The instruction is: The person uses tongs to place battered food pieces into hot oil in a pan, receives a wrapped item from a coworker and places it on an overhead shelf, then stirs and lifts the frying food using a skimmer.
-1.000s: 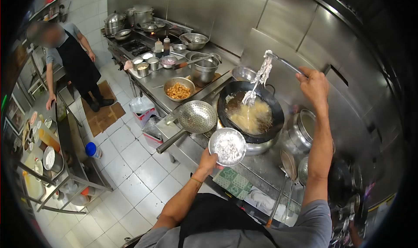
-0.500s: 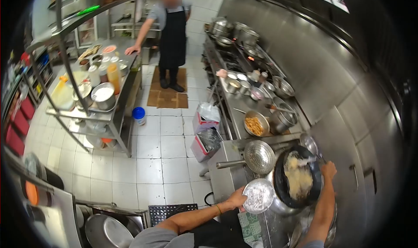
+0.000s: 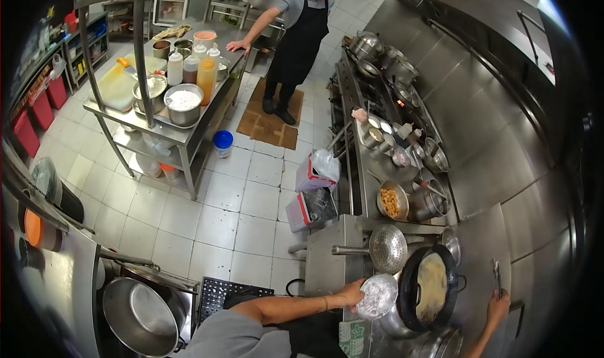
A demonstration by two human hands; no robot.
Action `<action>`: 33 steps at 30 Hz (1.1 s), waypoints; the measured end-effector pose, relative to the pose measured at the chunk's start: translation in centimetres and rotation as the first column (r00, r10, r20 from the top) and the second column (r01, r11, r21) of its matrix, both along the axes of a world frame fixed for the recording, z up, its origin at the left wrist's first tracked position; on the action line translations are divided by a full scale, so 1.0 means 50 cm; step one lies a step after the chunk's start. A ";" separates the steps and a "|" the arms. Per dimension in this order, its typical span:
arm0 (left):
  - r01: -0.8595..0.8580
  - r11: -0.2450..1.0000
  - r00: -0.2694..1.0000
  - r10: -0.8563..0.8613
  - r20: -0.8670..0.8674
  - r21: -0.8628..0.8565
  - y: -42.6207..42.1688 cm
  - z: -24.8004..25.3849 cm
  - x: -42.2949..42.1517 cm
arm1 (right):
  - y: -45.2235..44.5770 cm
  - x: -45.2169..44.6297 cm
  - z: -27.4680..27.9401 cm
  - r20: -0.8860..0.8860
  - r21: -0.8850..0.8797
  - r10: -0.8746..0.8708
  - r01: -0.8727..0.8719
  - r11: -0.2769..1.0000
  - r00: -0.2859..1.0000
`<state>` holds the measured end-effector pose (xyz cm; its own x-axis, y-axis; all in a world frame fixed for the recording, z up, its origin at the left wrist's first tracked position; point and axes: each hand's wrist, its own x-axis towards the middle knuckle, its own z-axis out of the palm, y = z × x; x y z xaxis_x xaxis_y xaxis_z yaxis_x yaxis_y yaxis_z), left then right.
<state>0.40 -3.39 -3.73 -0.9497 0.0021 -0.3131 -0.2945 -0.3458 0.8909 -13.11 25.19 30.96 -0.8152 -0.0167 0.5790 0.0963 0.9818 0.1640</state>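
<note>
My left hand is closed on the rim of a metal bowl with white, flour-like powder inside. The bowl is beside the left edge of a black wok. Pale yellow, bubbling oil fills the wok; whether food lies under the foam I cannot tell. Right of the wok, my right hand grips slim metal tongs that point upward, away from the oil. A perforated strainer ladle rests just behind the bowl, its handle pointing left.
Beyond the strainer stands a pan of golden fried pieces. Pots line the far stove. A person in a black apron stands on cardboard, one hand on the prep table. Bins and a blue-lidded tub are on the floor.
My right hand has drawn the tongs out of the wok and moved right and down. Pale clumps seen in the oil before no longer show. My left hand still holds the bowl; the view has shifted.
</note>
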 end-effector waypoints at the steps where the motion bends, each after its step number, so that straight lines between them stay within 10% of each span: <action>1: -0.008 1.000 1.000 0.007 0.020 0.011 -0.001 0.003 0.003 | 0.001 0.023 -0.004 0.004 -0.004 -0.009 0.009 1.000 1.000; 15: -0.046 0.994 0.996 0.038 0.078 0.101 -0.012 0.004 -0.035 | -0.119 0.336 -0.095 0.176 -0.207 0.459 -0.423 0.882 0.871; 33: -0.026 1.000 0.965 0.021 -0.262 -0.015 0.106 0.126 0.024 | -0.057 0.335 -0.218 0.362 -0.178 0.472 -0.438 0.881 0.804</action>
<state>1.58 1.89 2.59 -0.9982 -0.0247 -0.0539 -0.0426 -0.3328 0.9420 3.65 22.31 20.06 -0.8813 -0.4086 0.2374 -0.4183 0.9083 0.0106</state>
